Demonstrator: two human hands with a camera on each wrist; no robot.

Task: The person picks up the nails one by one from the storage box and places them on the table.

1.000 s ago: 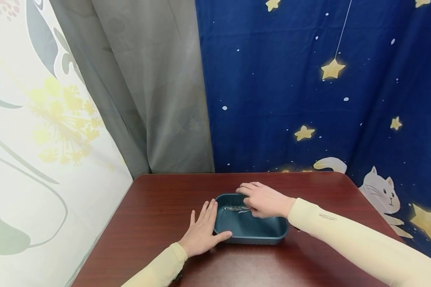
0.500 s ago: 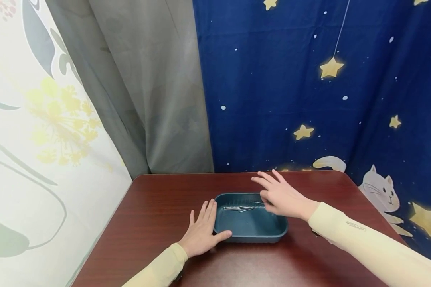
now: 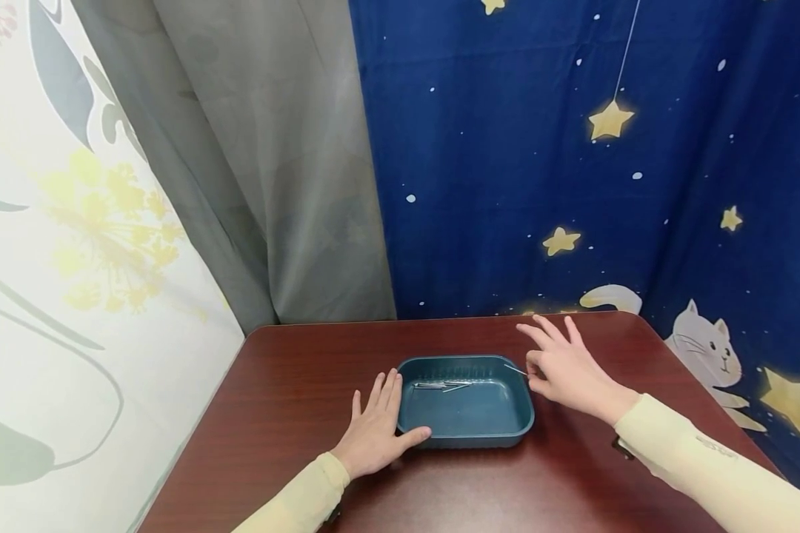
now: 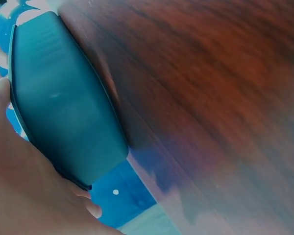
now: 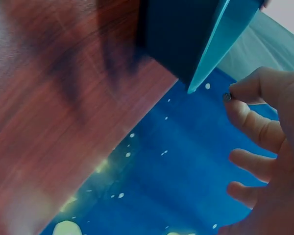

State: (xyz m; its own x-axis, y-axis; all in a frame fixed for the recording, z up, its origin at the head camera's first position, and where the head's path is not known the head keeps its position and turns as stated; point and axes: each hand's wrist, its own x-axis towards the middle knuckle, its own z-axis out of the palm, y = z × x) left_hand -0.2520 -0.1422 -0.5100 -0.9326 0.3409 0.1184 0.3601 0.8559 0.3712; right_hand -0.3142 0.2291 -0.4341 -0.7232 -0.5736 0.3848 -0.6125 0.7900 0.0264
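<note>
On your right sleeve (image 3: 687, 453) there is a small line of dark lettering (image 3: 716, 446), too blurred to read. Compared with half a second ago, your right hand (image 3: 573, 374) has moved right, from over the tray (image 3: 473, 414) to just beyond its right rim. It pinches one slim metal piece (image 3: 516, 369) between thumb and index finger, the other fingers stretched out; the right wrist view shows the piece's round end. Its free tip points left over the tray's far right corner. The remaining metal pieces (image 3: 443, 386) lie in a loose bunch in the tray's far left part, as before. Your left hand (image 3: 378, 429) stays put, wide and holding nothing in a grip, fingers along the tray's left side and thumb on the near rim. The tray stands on the reddish-brown table (image 3: 307, 385).
</note>
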